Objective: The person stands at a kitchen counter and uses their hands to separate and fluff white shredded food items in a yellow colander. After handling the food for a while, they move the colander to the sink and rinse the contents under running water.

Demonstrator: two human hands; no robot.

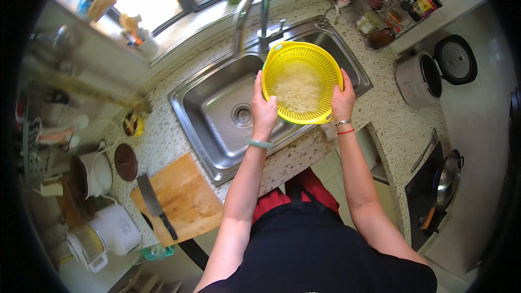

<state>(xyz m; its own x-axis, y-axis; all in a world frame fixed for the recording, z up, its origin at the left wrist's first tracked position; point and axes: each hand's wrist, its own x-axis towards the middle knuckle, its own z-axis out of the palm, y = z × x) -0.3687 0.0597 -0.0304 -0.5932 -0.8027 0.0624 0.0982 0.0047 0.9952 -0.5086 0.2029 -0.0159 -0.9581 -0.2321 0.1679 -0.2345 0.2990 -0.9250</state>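
A yellow colander is held up in both hands over the right part of the double sink. Pale, whitish grains that look like rice cover its bottom. My left hand grips its left side, thumb over the rim. On the right side, my right hand has its fingers wrapped round the rim. A sliver of green shows below the colander's edge; what it belongs to is hidden. The tall faucet curves up just behind, left of the colander.
An open rice cooker stands on the right counter, near a wok on the stove. At the left, a knife lies across a wooden cutting board. Several jars and bottles fill the back right corner.
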